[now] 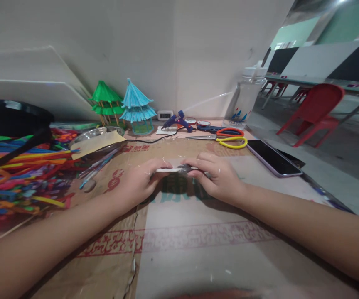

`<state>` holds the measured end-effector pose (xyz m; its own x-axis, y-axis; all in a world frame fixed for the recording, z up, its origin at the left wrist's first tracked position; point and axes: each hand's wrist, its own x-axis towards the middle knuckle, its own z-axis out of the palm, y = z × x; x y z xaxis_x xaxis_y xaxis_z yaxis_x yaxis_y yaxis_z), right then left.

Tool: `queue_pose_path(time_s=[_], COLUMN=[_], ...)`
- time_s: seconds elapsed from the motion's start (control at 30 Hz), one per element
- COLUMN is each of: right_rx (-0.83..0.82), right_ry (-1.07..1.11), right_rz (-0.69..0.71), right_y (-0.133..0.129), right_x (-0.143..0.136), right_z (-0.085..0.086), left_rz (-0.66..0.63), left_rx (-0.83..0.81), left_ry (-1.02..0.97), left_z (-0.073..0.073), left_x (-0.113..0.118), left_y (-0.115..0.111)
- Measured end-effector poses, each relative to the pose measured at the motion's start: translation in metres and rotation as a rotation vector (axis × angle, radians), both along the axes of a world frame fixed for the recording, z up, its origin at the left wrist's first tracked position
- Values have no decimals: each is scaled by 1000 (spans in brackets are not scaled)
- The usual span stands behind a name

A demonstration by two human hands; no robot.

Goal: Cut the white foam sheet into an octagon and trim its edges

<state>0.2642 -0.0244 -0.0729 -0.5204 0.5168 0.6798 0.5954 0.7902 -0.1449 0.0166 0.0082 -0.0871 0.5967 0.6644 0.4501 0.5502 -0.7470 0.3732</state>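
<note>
My left hand (140, 178) is closed on one end of a thin white flat piece (168, 170), seen edge-on above the cardboard. Opposite it, my right hand (220, 176) pinches a small dark object (186, 168) that meets the piece's right end. Blur and the fingers hide what kind of object this is. Fine pale threads or shavings stick out near the fingertips of both hands. Below the hands lies a whitish translucent sheet (198, 257) on printed brown cardboard (104, 265).
Colourful pipe cleaners (26, 166) are piled at left. Behind stand green (105, 99) and blue (137, 104) paper-roofed models, a glue gun (179, 119), scissors (226, 137) and a clear bottle (244, 99). A phone (274, 158) lies at right, near the table's edge.
</note>
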Motion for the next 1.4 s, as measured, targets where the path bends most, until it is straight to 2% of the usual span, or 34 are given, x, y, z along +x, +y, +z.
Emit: queue_pose_path(time_s=[0.47, 0.73, 0.9, 1.13, 1.4], right_rx=[14, -25, -13, 30, 44], right_ry=[-18, 153, 78, -18, -39], right_rz=[24, -20, -4, 14, 31], right_y=[0, 6, 5, -1, -3], right_x=[0, 3, 3, -2, -2], right_z=[1, -5, -4, 1, 2], left_rz=[-20, -4, 8, -19, -16], left_rx=[-15, -48, -47, 44, 57], left_ry=[27, -28, -28, 7, 35], left_z=[1, 6, 4, -1, 2], left_x=[-1, 0, 1, 0, 0], left_y=[0, -1, 0, 0, -2])
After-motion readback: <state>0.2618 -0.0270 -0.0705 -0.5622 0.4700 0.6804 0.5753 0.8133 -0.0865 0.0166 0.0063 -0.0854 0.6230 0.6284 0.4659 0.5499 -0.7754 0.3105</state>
